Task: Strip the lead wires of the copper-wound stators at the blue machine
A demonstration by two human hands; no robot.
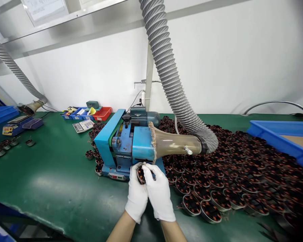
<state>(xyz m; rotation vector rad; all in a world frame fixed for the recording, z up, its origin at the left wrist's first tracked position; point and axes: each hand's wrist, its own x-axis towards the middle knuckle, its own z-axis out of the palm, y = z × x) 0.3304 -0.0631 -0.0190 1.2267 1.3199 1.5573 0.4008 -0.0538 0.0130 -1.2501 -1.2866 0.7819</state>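
My left hand (137,191), in a white glove, is closed around a round metal cup with copper windings (140,174), dark inside, with thin wires hanging from it. My right hand (159,190), gloved too, reaches over the cup with thumb and finger pinched at its upper edge, apparently on its wire ends; the glove hides most of them. Both hands are just in front of the slot of a blue bench machine (143,143). A tan, translucent suction hood (176,145) is fixed to the machine's right side.
Many similar wound cups (210,211) crowd the green bench (53,188) on the right. A grey ribbed hose (164,64) descends to the hood. A blue tray (280,129) lies far right; a calculator (83,126) and a red bin (102,113) stand behind left.
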